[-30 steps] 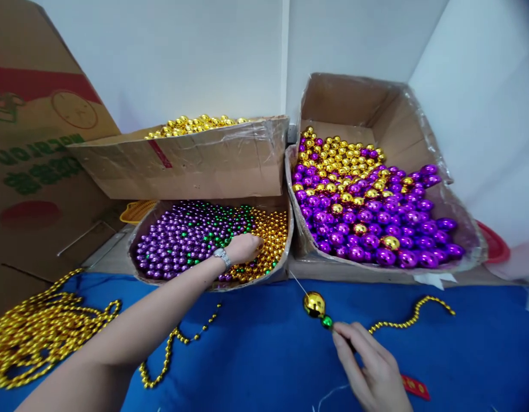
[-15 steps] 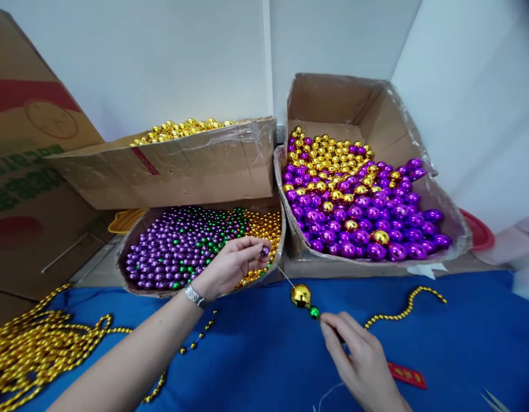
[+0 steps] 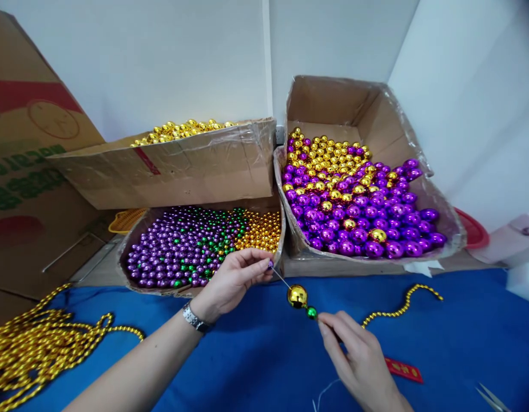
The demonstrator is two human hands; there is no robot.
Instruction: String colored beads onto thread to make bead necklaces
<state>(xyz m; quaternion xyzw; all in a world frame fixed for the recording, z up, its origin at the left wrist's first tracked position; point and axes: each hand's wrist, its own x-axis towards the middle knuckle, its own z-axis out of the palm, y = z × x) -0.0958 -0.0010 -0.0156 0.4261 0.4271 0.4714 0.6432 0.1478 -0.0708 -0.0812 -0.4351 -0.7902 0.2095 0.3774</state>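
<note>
Strands of gold beads (image 3: 39, 346) heap by the left edge of the blue bench (image 3: 247, 372), and here's the left hand (image 3: 238, 280), grip pinching a small purple bead (image 3: 270, 264) at the tip of the needle (image 3: 282, 278), up toward the bench's far edge. Threaded or not? Can't tell! A crooked pinch could pop that bead loose or prick a fingertip. Next along, gold ball (image 3: 297, 296) and green bead (image 3: 311, 313) ride the needle; right hand (image 3: 356, 352) clasps its lower end, and dipping the tip could spill both.
</note>
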